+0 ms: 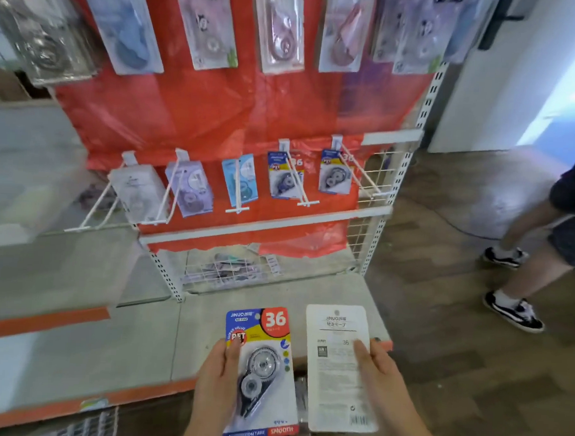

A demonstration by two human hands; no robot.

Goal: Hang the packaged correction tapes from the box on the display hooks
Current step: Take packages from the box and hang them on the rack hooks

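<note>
My left hand grips a packaged correction tape face up, its blue, red and yellow card marked 36. My right hand holds a second packaged correction tape with its white printed back toward me, thumb across the card. Both packs are low in front of the shelf. On the red backing above, white display hooks stick out in a row, and two hooks at the right carry matching packs. The box is mostly hidden under the packs; a dark bit shows between them.
Other blister packs hang on the left hooks and in an upper row. A grey shelf with an orange edge lies below the hooks, a wire basket behind it. Another person's legs and sneakers stand on the wooden floor at right.
</note>
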